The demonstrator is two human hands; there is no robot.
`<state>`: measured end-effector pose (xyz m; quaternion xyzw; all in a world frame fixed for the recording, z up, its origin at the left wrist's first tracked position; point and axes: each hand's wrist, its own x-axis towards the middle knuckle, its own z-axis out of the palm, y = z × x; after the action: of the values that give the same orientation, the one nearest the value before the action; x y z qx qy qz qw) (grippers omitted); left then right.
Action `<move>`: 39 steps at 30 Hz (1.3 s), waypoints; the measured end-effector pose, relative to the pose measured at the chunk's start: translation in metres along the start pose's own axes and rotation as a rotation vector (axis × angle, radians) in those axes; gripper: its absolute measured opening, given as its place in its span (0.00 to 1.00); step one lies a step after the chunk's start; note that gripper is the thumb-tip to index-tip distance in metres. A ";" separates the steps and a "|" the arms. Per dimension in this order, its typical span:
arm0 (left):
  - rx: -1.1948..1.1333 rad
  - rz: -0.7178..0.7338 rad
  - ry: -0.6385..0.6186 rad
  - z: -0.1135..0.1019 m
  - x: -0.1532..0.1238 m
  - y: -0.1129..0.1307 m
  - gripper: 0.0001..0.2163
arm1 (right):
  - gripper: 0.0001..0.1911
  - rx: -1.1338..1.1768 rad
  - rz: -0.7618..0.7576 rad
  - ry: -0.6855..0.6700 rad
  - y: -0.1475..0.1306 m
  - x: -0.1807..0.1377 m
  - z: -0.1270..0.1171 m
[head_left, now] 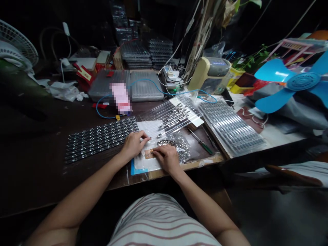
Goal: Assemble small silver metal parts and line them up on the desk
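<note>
I log: right hand (166,158) pinches small copper board (149,153) on white sheet (143,165), near desk (38,167) front edge. Left hand (133,144) curled beside it, grip unclear. Component tray (98,139) left, metal-parts pile (180,148) right; little free room.

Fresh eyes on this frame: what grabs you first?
Dead centre, the right hand touches a small brown board, the left hand just beside it. Left of them lies a dark tray of small parts in rows; a bright blue fan stands far right.
</note>
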<state>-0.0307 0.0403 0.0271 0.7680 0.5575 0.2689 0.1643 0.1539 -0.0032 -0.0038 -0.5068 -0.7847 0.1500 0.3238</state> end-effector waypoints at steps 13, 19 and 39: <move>0.042 0.098 0.130 0.011 -0.076 -0.023 0.06 | 0.13 -0.243 -0.029 -0.039 0.002 0.001 -0.016; 0.028 0.066 0.119 0.009 -0.073 -0.025 0.05 | 0.18 -0.368 -0.040 -0.146 0.029 -0.018 -0.046; -0.091 0.034 0.057 0.028 -0.055 0.007 0.06 | 0.06 -0.053 0.054 0.171 0.032 -0.005 -0.018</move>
<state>-0.0213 -0.0129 -0.0043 0.7611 0.5362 0.3183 0.1784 0.1896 0.0049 -0.0106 -0.5471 -0.7439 0.0941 0.3721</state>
